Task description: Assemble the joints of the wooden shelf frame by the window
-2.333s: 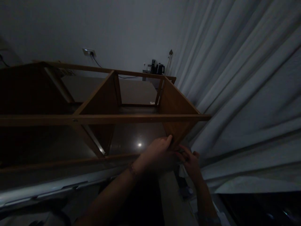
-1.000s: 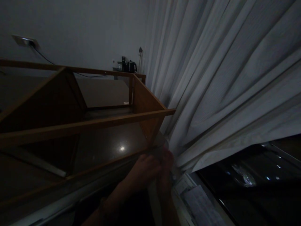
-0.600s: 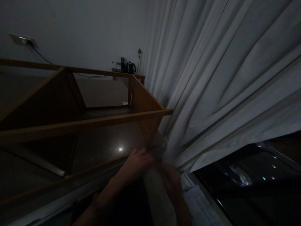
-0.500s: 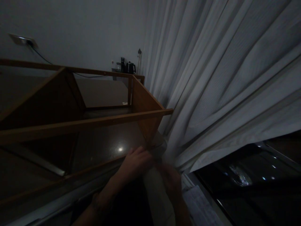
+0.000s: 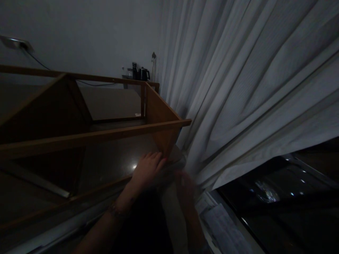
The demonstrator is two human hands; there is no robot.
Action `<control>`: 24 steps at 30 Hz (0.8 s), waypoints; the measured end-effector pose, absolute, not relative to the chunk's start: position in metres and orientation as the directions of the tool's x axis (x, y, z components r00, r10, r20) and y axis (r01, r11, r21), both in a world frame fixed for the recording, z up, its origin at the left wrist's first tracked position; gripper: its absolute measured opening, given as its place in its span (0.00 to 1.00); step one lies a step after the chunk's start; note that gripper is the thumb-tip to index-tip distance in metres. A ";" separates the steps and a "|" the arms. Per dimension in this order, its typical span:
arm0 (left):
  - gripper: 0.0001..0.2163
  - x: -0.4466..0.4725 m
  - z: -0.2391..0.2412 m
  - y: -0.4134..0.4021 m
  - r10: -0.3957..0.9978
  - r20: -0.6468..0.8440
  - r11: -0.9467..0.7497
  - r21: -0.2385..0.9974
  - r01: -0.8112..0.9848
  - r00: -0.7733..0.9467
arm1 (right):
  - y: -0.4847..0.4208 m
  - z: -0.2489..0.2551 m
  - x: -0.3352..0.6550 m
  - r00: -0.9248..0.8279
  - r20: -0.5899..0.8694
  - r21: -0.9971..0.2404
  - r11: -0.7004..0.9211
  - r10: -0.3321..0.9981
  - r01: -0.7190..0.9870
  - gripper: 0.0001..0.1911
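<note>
A wooden furniture frame [image 5: 119, 132] with several rails and panels fills the left and middle of the view. My left hand [image 5: 148, 168] rests at its lower front corner, fingers together and bent over the wood, thumb toward the upright panel [image 5: 165, 139]. To the right, my right hand [image 5: 184, 187] is apart from the left and smeared by motion, so its fingers cannot be made out. Between and below the hands lies a pale, blurred surface [image 5: 171, 203]. A greyish, smeared patch [image 5: 173, 165] by the corner is too dark to name.
A long white curtain [image 5: 225, 88] hangs on the right, close to the frame's end. Beneath it is a dark glossy surface [image 5: 278, 201] with reflections. Folded pale cloth [image 5: 225, 225] lies at the lower right. A black kettle [image 5: 143, 74] stands at the back; a wall socket [image 5: 16, 43] has a cord.
My hands were close together over the pale surface and have separated. The left moved up and left to the frame's corner. The view has shifted slightly to the right.
</note>
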State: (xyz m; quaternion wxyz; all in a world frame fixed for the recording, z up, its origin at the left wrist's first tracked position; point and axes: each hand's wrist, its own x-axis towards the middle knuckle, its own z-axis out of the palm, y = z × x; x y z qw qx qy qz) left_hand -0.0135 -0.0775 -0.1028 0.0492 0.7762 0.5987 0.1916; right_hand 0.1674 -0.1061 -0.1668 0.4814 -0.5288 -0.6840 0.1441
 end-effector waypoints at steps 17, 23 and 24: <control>0.15 -0.017 -0.104 -0.078 0.960 0.156 -0.280 0.503 0.818 0.233 | -0.107 -0.173 0.161 0.078 0.492 -0.721 0.355 0.867 0.594 0.19; 0.15 -0.018 -0.106 -0.077 0.955 0.178 -0.296 0.520 0.801 0.237 | -0.107 -0.172 0.159 0.004 0.496 -0.741 0.421 0.868 0.523 0.14; 0.14 -0.018 -0.106 -0.077 0.954 0.175 -0.298 0.512 0.806 0.242 | -0.107 -0.172 0.159 -0.007 0.489 -0.753 0.426 0.872 0.501 0.14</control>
